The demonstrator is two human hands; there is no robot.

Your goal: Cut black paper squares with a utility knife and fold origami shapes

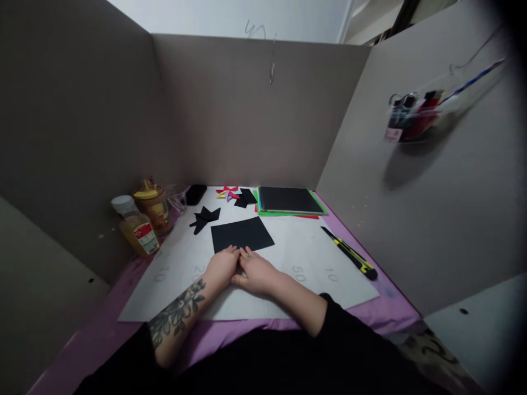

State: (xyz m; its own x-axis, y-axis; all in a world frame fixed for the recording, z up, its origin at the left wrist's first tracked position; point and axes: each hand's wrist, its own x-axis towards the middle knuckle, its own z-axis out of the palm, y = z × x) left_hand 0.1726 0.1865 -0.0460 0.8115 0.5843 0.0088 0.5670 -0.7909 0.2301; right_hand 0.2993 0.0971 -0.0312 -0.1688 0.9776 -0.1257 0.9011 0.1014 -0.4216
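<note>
A sheet of black paper (242,233) lies flat on a large white sheet (263,304) in the middle of the table. My left hand (223,266) rests palm down at the paper's near edge, its fingers turned inward. Beside it, my right hand (257,271) lies with fingers stretched forward and the thumb out to the side. The fingertips of both hands meet at that edge, and part of the left fingers is hidden. Beyond the paper are a black folded paper piece (205,218) and a multicoloured folded paper star (229,193).
A stack of coloured paper (290,201) lies at the back. On the right is a yellow-black utility knife (349,253). Leftward stand a glue bottle (140,230), a cup (154,208) and a phone (196,194). A clear holder (420,118) hangs on the right partition.
</note>
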